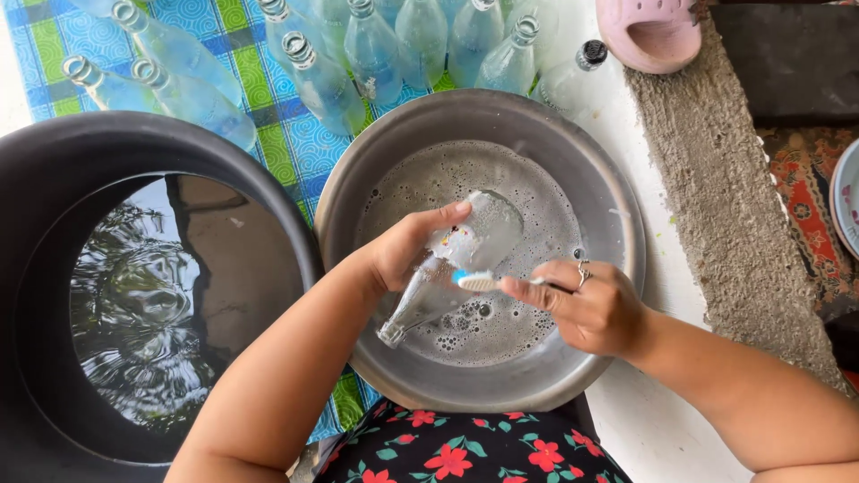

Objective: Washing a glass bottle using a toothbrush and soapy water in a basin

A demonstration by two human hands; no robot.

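Note:
My left hand grips a clear glass bottle around its body, tilted with the neck pointing down toward me, over a metal basin of soapy water. My right hand, with a ring on one finger, holds a toothbrush whose white bristle head rests against the bottle's side. Both hands hover over the foam in the basin's middle.
A large black tub of clear water stands at the left. Several empty glass bottles lie on a blue-green checked cloth beyond the basin. A pink sandal and a rough concrete ledge are at the right.

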